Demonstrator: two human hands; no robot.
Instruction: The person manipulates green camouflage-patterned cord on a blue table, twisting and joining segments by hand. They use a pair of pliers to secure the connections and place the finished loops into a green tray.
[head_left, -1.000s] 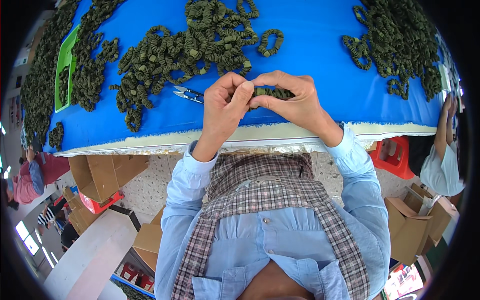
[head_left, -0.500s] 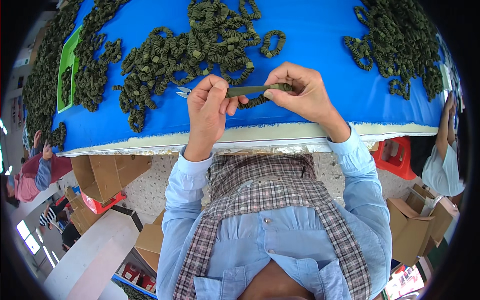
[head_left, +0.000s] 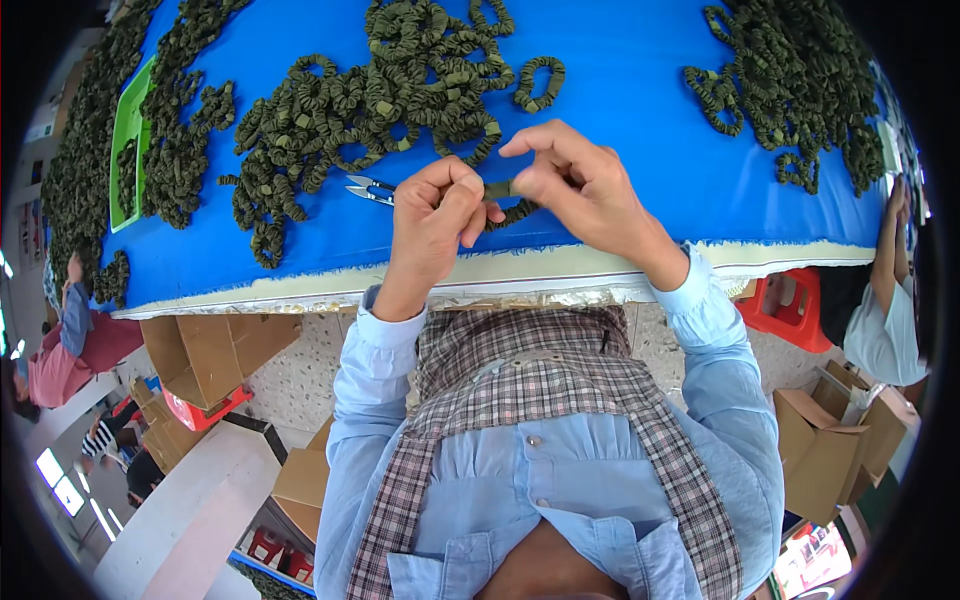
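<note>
A dark green gathered fabric scrunchie (head_left: pixel 515 213) is stretched between my hands above the near part of the blue table. My left hand (head_left: pixel 432 215) pinches one end of it, with a smooth flat section (head_left: pixel 497 190) showing beside the fingertips. The same hand keeps a pair of thread snips (head_left: pixel 370 189) tucked in its palm, their blades sticking out to the left. My right hand (head_left: pixel 590 190) has its index finger raised away from the thumb. Its thumb lies against the fabric, and its other fingers curl around the scrunchie's right side, partly hidden.
Beyond my hands lies a heap of scrunchies (head_left: pixel 400 85), with one single scrunchie (head_left: pixel 540 84) beside it. More piles (head_left: pixel 800 80) stand at right and left, near a green tray (head_left: pixel 125 150). Cardboard boxes (head_left: pixel 220 350) and a red stool (head_left: pixel 790 310) are below the table edge. People work at both sides.
My right index finger has lifted from its pinch on the scrunchie, and the right hand has shifted slightly left. The stretched smooth section has shortened. More of the snips shows.
</note>
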